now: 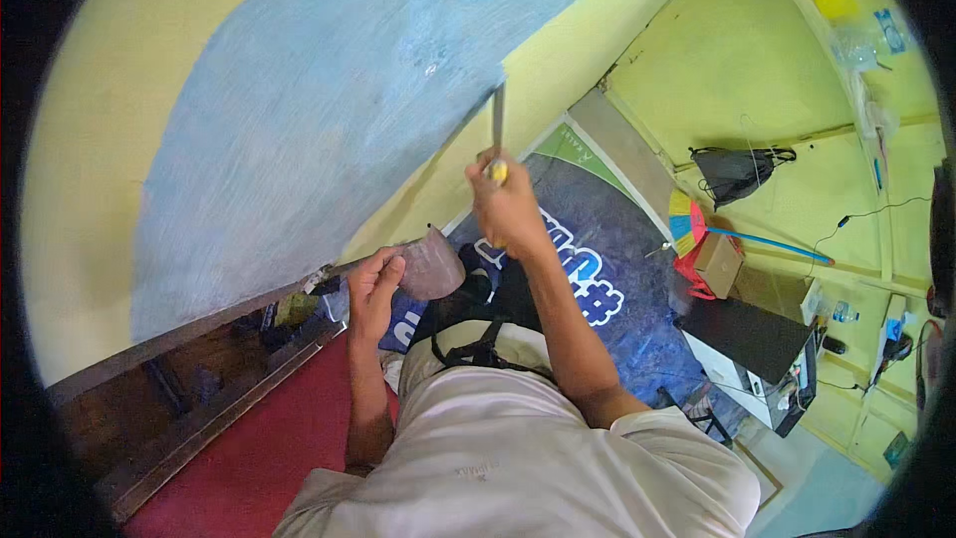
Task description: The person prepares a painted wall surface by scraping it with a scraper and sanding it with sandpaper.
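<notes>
My right hand (pixel 508 202) grips a narrow flat tool with a yellow handle (pixel 498 172). Its grey shaft (pixel 498 116) is seen edge-on, so I cannot tell whether it is a paintbrush or a scraper. The tip meets the wall at the edge of a light blue painted area (pixel 321 112), where the blue borders pale yellow paint (pixel 582 37). Lower and to the left, my left hand (pixel 377 284) holds a dull pinkish-brown cup-like container (pixel 433 267), thumb against its side. What it contains is hidden from here.
A dark blue printed floor covering (pixel 635 254) lies below. At left, a wooden ledge (pixel 202 329) runs beside a red surface (pixel 261 426). To the right are a broom (pixel 683 224), a cardboard box (pixel 718 265), a black-topped cabinet (pixel 747 336) and a hanging black drawstring bag (pixel 736 172).
</notes>
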A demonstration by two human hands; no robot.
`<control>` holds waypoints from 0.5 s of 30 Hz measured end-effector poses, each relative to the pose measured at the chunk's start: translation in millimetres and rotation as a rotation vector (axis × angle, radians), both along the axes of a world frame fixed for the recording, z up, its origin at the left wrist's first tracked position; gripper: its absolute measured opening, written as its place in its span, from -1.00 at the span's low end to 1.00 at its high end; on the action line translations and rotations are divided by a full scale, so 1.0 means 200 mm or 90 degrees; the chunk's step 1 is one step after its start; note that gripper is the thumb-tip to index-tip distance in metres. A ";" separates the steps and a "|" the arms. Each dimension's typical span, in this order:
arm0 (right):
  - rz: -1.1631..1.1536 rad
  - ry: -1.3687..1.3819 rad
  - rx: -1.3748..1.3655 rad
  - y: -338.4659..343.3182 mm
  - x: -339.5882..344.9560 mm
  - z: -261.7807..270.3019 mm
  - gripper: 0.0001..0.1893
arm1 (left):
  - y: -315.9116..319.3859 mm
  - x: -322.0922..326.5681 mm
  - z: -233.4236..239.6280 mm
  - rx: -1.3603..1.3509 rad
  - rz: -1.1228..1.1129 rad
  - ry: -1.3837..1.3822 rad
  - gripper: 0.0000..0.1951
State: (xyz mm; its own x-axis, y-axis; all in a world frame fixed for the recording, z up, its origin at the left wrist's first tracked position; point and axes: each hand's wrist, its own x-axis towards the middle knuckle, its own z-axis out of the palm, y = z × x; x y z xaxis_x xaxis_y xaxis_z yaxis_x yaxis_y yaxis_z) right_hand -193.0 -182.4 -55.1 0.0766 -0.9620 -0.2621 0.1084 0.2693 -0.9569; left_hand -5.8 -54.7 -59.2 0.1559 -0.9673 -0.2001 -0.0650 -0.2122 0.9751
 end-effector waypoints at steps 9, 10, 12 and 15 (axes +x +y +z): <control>0.006 -0.015 0.087 -0.07 -0.07 0.02 -0.88 | -0.05 -0.03 0.05 0.013 -0.012 0.032 -0.77; 0.007 -0.013 0.087 -0.04 -0.07 0.03 -0.88 | -0.04 -0.03 0.04 0.013 -0.011 0.034 -0.77; 0.047 -0.011 0.085 0.02 -0.06 0.06 -0.87 | -0.03 -0.01 0.01 -0.014 -0.024 0.024 -0.76; -0.011 0.169 -0.117 -0.04 -0.05 -0.03 -0.87 | -0.03 0.01 -0.02 -0.006 -0.024 0.014 -0.75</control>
